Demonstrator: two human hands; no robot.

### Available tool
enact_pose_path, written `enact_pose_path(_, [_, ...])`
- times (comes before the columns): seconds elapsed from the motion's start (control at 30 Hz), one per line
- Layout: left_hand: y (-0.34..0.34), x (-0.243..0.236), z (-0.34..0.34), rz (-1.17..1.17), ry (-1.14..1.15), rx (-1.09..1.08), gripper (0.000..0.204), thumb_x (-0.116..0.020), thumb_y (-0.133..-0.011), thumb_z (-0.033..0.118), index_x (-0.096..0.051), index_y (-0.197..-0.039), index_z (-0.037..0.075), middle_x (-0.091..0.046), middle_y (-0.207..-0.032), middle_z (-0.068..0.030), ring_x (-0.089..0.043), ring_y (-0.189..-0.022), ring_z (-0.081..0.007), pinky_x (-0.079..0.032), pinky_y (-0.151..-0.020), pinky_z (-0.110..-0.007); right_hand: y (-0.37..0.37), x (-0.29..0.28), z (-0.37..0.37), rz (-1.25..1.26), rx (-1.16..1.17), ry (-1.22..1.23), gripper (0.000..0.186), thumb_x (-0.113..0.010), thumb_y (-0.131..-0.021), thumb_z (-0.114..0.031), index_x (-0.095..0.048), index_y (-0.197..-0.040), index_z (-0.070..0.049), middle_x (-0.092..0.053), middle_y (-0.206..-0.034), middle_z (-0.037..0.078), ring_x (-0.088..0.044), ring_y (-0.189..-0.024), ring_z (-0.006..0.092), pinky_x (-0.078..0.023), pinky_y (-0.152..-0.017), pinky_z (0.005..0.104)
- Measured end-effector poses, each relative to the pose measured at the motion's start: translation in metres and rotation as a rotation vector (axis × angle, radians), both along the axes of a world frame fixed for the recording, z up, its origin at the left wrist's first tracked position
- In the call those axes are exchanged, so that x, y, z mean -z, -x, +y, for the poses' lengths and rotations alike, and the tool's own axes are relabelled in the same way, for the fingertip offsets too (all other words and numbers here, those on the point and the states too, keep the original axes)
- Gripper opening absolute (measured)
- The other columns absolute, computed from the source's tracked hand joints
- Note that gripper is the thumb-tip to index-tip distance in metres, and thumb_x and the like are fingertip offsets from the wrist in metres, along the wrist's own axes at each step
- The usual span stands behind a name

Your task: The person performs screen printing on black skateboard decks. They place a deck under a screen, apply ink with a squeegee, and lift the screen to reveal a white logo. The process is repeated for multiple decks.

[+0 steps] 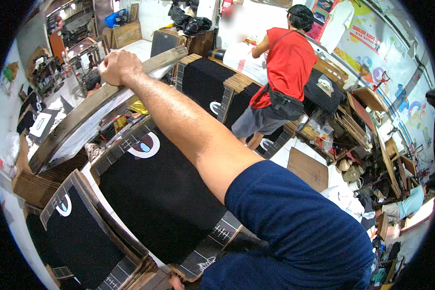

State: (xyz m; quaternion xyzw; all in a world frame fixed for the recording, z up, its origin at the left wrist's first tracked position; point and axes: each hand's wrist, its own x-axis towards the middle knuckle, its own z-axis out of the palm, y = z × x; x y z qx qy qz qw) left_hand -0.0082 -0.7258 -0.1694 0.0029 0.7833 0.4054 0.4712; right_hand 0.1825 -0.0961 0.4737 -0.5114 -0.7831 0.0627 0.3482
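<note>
- Head view, with the clock centred on the middle of the picture: the right hand (pixel 118 68), at 10 o'clock, is clenched over the upper bar of a wooden frame (pixel 79 116).
- That frame stands tilted between 9 and 10 o'clock, its long bar slanting from 8 o'clock up toward 11, with a pale sheet below the bar.
- The right arm, in a navy sleeve (pixel 299 208), crosses from 4 o'clock to the hand.
- Only a little of the left hand (pixel 176 282) shows, between 6 and 7 o'clock, beside the lower edge of the large black panel; I cannot tell whether it grips anything.
- This large black panel (pixel 154 193) lies at 8 o'clock, below the frame; a white, blue and brown eye print (pixel 144 146) sits near its upper edge.
- Farther out at 8 o'clock, a smaller black panel (pixel 87 241) with a similar eye print tops a stack of boards.
- Near 12 o'clock lies another black panel (pixel 203 77).
- Between 1 and 2 o'clock, a co-worker (pixel 291 63) in a red sleeveless top leans over a white surface.
- Between 3 and 4 o'clock, a brown board (pixel 307 168) lies flat.
</note>
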Motion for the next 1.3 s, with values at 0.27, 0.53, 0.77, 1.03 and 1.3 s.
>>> enact_pose_path(0.27, [-0.009,-0.01,-0.018,0.125,0.146,0.009,0.028,-0.062,-0.104,0.017,-0.061,-0.121,-0.005,-0.07,-0.104,-0.0142,-0.07,-0.078,-0.0248,-0.055,-0.058,-0.039,0.002,-0.005,-0.007,-0.019,0.022,-0.011,0.042,-0.059,-0.091,-0.045,-0.081,-0.109,-0.013,-0.076,-0.115,0.019,-0.073,-0.11,0.0358,-0.056,-0.101,0.0465])
enact_pose_path(0.53, [0.001,-0.013,-0.02,0.129,0.14,-0.013,0.026,-0.064,-0.101,0.012,-0.064,-0.119,-0.007,-0.07,-0.099,-0.0155,-0.068,-0.087,-0.0258,-0.054,-0.079,-0.041,0.004,0.026,0.062,-0.086,-0.042,-0.216,0.052,-0.055,-0.092,-0.051,-0.075,-0.119,-0.012,-0.073,-0.123,0.017,-0.071,-0.112,0.0382,-0.055,-0.102,0.0499])
enact_pose_path(0.77, [0.044,-0.053,0.054,1.046,0.209,0.04,0.046,-0.068,-0.099,0.033,-0.066,-0.129,0.0,-0.066,-0.123,-0.0236,-0.059,-0.118,-0.0417,-0.045,-0.102,-0.053,-0.009,0.009,0.094,-0.174,-0.108,-0.147,0.055,-0.052,-0.098,-0.06,-0.078,-0.117,-0.015,-0.079,-0.109,0.012,-0.075,-0.102,0.0271,-0.054,-0.094,0.04])
enact_pose_path(1.03, [0.098,-0.101,0.116,1.176,0.112,0.247,0.067,-0.079,-0.089,0.037,-0.06,-0.144,0.004,-0.04,-0.159,-0.0279,-0.033,-0.149,-0.0467,-0.033,-0.12,-0.057,-0.007,-0.004,0.089,-0.2,-0.056,-0.152,0.057,-0.054,-0.097,-0.06,-0.079,-0.11,-0.01,-0.076,-0.091,0.011,-0.073,-0.09,0.023,-0.053,-0.085,0.0367])
enact_pose_path(1.3, [0.115,-0.088,0.115,0.973,0.357,0.436,0.073,-0.085,-0.08,0.029,-0.059,-0.149,0.022,-0.036,-0.164,-0.0224,-0.027,-0.153,-0.0454,-0.026,-0.123,-0.061,-0.014,-0.008,0.103,-0.224,-0.093,-0.158,0.055,-0.055,-0.095,-0.062,-0.079,-0.108,-0.013,-0.075,-0.092,0.011,-0.071,-0.089,0.024,-0.052,-0.085,0.0376])
